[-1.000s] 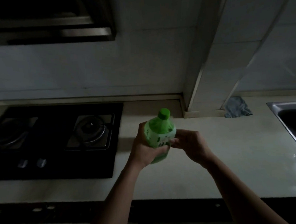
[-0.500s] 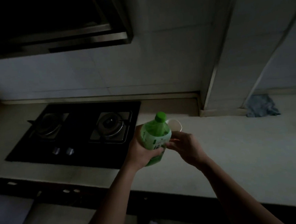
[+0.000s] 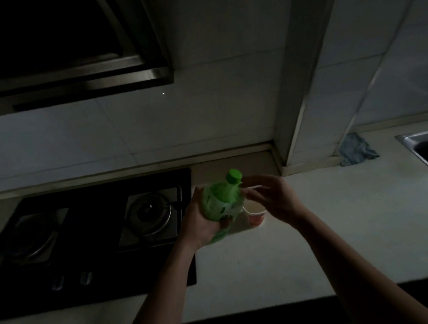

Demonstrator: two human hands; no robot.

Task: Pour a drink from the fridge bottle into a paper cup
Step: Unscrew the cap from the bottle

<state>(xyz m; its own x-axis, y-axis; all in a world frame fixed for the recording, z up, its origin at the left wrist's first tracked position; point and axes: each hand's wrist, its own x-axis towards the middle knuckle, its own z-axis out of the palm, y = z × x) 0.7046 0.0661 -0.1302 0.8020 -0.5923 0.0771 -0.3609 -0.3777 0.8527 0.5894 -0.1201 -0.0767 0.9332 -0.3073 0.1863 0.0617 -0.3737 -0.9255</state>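
A green plastic bottle [image 3: 220,201] with a green cap [image 3: 233,177] on it is tilted slightly over the pale counter, and my left hand [image 3: 202,227] grips its body from the left. Just right of it a paper cup [image 3: 256,219], white-rimmed with a reddish print, stands on the counter [image 3: 313,243]. My right hand [image 3: 278,200] arches over the cup, fingers curled at its rim close to the bottle's neck. The hand and the bottle hide much of the cup.
A black two-burner gas hob [image 3: 87,232] lies left of the bottle, under a range hood [image 3: 76,57]. A tiled pillar [image 3: 302,106] juts out behind. A blue-grey cloth [image 3: 356,149] and a steel sink [image 3: 427,146] are at the far right.
The paper cup has come into view in my right hand and now stands on the counter. The view has tilted and shifted; my left hand still grips the bottle.
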